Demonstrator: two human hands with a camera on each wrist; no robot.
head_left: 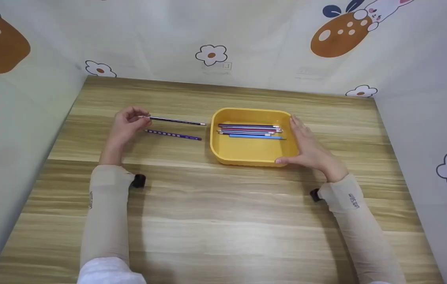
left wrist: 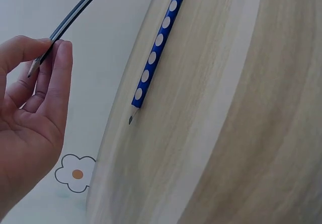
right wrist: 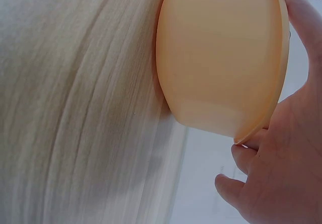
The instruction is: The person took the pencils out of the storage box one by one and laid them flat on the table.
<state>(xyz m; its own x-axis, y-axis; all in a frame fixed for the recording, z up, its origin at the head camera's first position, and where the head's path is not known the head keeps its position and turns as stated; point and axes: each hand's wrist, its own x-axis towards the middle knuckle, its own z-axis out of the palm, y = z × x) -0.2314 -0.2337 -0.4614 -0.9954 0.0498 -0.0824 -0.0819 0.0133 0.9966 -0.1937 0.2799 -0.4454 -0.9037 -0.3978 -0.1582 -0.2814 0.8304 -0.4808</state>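
Note:
My left hand [head_left: 130, 120] pinches a dark striped pencil [head_left: 178, 120] between thumb and fingers near its sharpened end. The left wrist view shows its point [left wrist: 33, 67] poking out past the fingertips. Just below it on the table lies a blue pencil with white dots [head_left: 174, 135], its tip toward my left side. A yellow plastic box [head_left: 247, 163] stands to the right of both pencils. Inside it several pencils [head_left: 249, 130] lie side by side, including a light blue one [head_left: 256, 136]. My right hand [head_left: 312, 150] grips the box's right end, thumb at the front corner and fingers along the rim.
The wood-grain table [head_left: 215, 221] reaches back to a pale wall covering [head_left: 263, 47] printed with flowers and rabbits. Similar panels stand on the left and right sides. A small black device [head_left: 139, 180] sits at the left wrist, another [head_left: 315, 195] at the right.

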